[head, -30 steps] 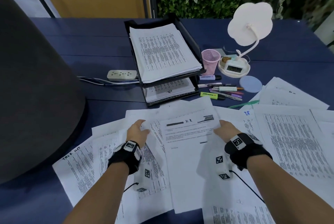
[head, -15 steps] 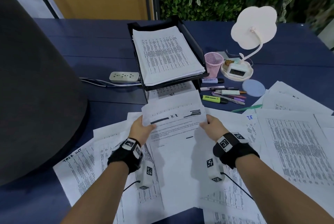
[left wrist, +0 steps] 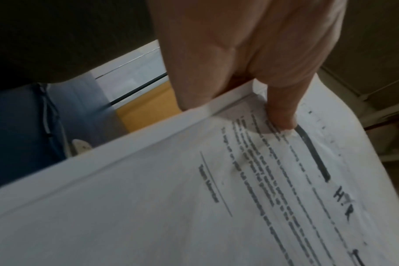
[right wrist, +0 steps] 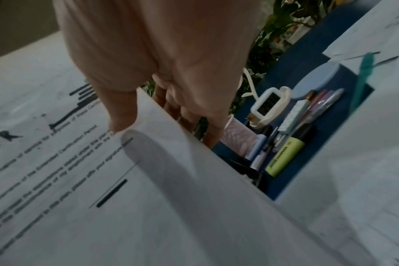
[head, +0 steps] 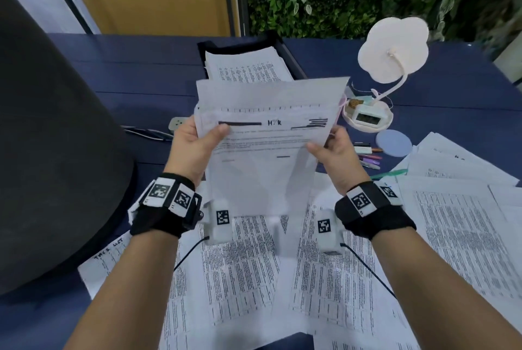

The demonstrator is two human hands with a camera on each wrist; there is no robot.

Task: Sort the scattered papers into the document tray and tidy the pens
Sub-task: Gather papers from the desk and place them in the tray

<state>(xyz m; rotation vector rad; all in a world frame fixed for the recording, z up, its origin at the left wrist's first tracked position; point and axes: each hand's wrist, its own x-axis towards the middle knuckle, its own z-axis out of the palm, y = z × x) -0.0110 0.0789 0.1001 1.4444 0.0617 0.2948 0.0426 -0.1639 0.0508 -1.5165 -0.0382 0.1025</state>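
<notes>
Both hands hold a small bundle of printed sheets (head: pixel 268 152) up in the air over the desk, in front of the black document tray (head: pixel 291 61). My left hand (head: pixel 195 140) pinches the bundle's left edge, thumb on the front (left wrist: pixel 282 115). My right hand (head: pixel 330 149) pinches its right edge, thumb in front and fingers behind (right wrist: pixel 125 111). The top sheet (left wrist: pixel 262 180) is a letter with black bars. The tray's upper shelf carries a stack of printed paper (head: pixel 248 67). Pens and highlighters (right wrist: pixel 285 158) lie on the desk right of the bundle.
Many printed sheets (head: pixel 452 231) are spread over the near and right desk. A white flower-shaped lamp (head: pixel 392 50) with a small clock base (head: pixel 367 116), a blue round coaster (head: pixel 394 142), a pink mesh cup and a power strip stand behind. A dark chair back (head: pixel 50 152) fills the left.
The bundle has been lifted off the desk and raised toward the tray, now held more upright. Both hands rose with it, still gripping its two side edges.
</notes>
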